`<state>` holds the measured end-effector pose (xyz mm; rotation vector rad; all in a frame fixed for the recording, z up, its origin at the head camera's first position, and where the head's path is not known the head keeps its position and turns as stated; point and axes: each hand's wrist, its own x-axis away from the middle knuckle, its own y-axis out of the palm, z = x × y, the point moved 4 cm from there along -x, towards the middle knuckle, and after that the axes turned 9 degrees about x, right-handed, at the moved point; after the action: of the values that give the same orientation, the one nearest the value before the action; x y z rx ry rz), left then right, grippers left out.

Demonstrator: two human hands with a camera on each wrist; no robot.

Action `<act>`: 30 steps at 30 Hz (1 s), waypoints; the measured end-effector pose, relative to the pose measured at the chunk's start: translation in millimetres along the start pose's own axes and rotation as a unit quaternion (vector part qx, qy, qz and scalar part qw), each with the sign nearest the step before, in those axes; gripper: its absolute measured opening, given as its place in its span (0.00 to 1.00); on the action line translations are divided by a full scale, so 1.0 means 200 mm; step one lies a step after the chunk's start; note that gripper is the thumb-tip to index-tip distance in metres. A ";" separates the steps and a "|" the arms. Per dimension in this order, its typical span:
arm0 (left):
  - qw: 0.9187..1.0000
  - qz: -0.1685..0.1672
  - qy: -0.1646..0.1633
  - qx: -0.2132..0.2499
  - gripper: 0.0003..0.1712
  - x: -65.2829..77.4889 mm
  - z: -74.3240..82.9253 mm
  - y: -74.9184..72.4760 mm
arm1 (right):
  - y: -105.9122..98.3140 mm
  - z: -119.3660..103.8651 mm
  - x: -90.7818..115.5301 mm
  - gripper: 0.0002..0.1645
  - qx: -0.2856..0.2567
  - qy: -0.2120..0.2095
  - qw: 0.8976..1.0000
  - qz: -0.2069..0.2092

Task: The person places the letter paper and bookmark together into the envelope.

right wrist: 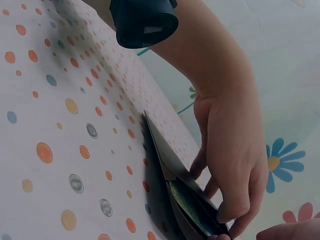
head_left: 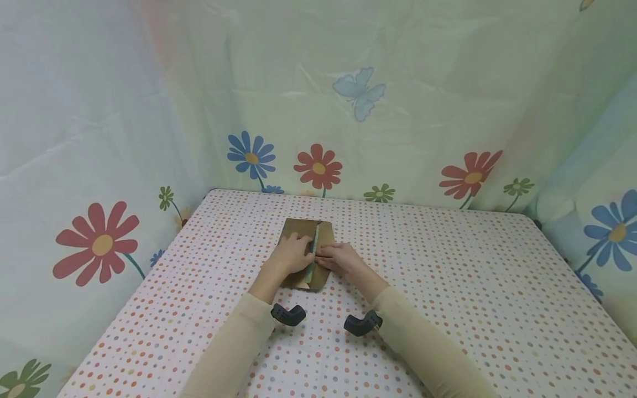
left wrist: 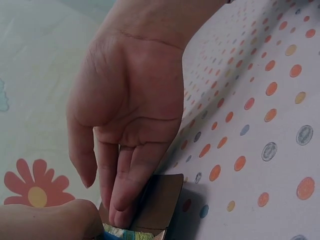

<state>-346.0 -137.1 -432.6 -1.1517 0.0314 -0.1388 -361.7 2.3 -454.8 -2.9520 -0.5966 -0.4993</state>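
A small brown cardboard folder (head_left: 298, 227) lies on the dotted table under both hands. A narrow blue-green patterned strip (head_left: 311, 273) shows along the gap between its two panels. My left hand (head_left: 290, 254) rests over the left panel, thumb toward the gap; its fingers reach down straight beside the cardboard (left wrist: 162, 200) in the left wrist view. My right hand (head_left: 343, 258) is on the right panel, its thumb and index finger pinching near the panel's edge. In the right wrist view, the patterned piece (right wrist: 187, 202) sits between the cardboard layers. The fingertips are partly hidden.
The table has a white cloth (head_left: 448, 287) with coloured dots. Flower-printed curtains (head_left: 408, 138) hang behind it and at both sides. A black wrist camera (head_left: 288, 315) is worn on the left forearm and another black camera (head_left: 362, 323) on the right.
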 end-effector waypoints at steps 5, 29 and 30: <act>1.000 0.003 0.003 -0.001 0.30 0.00 0.00 0.00 | 0.01 0.00 -0.01 0.27 -0.008 0.008 1.000 0.014; 1.000 0.007 -0.006 -0.021 0.27 0.00 0.01 0.00 | -0.10 -0.04 0.09 0.30 0.098 -0.058 0.992 0.053; 1.000 0.013 -0.007 -0.023 0.27 0.00 0.01 0.00 | -0.12 -0.06 0.11 0.29 0.130 -0.072 0.987 0.060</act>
<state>-345.6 -135.9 -431.9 -1.1973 0.0377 -0.1076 -355.2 29.9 -436.6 -2.7667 -0.4528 -0.1823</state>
